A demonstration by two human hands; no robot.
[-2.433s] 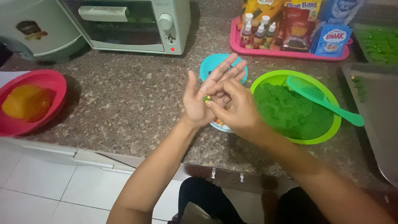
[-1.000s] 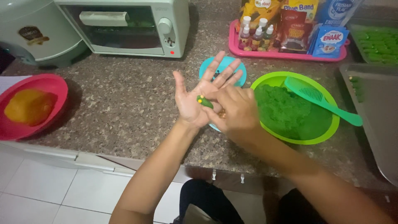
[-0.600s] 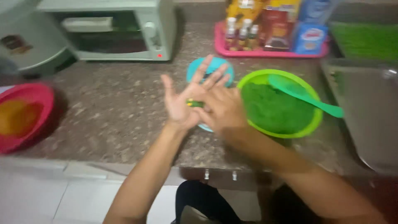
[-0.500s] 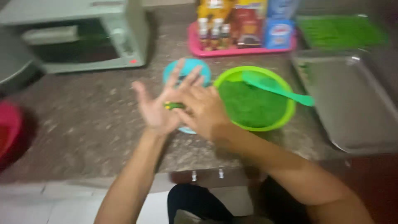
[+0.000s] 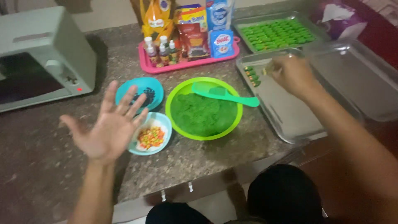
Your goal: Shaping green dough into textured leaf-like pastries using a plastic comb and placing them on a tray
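Head view, speckled brown stone counter (image 5: 54,166). Left hand (image 5: 108,129): spread wide, palm up, fingers splayed, holding nothing, hovering near the counter's front edge just beside a small pale-blue bowl of red, yellow and green candy bits (image 5: 151,135). Right hand (image 5: 290,74): reaching over the far left corner of an empty-looking silver metal baking tray (image 5: 290,116), fingers curled together; motion blur hides whether anything is pinched between them. Short row of small green dough pieces (image 5: 251,75): lying in that tray corner, just beside the right hand's fingertips. Round lime-green plastic bowl of green dough (image 5: 204,110): mid-counter, between the two hands, with a green plastic comb-like scraper (image 5: 226,94) resting across its far rim. Teal bowl of dark chips (image 5: 140,93): behind the pale-blue bowl. Grey-green toaster oven (image 5: 37,58): far left corner. Pink tray of small bottles and packets (image 5: 190,54): along the far edge. Second metal tray filled with rows of green pieces (image 5: 277,31): far right.
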